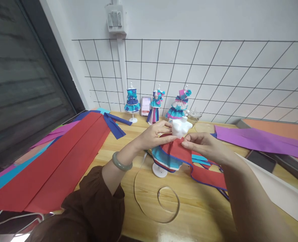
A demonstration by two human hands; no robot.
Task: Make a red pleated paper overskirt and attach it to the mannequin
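Note:
A small white mannequin (180,126) on a round white stand (159,170) rises from the wooden table (189,208), wearing a layered skirt of red, white and teal paper (168,159). My left hand (155,133) pinches the red paper at the mannequin's waist from the left. My right hand (204,144) pinches the same red strip (204,174) from the right; the strip trails down to the table with a blue edge.
Three dressed mini mannequins (132,101) (156,104) (179,106) stand by the wire-grid wall. Long red paper sheets (63,164) lie at left, purple paper (260,139) and white paper (277,191) at right, blue strips (115,124) behind. A clear plastic loop (164,201) lies in front.

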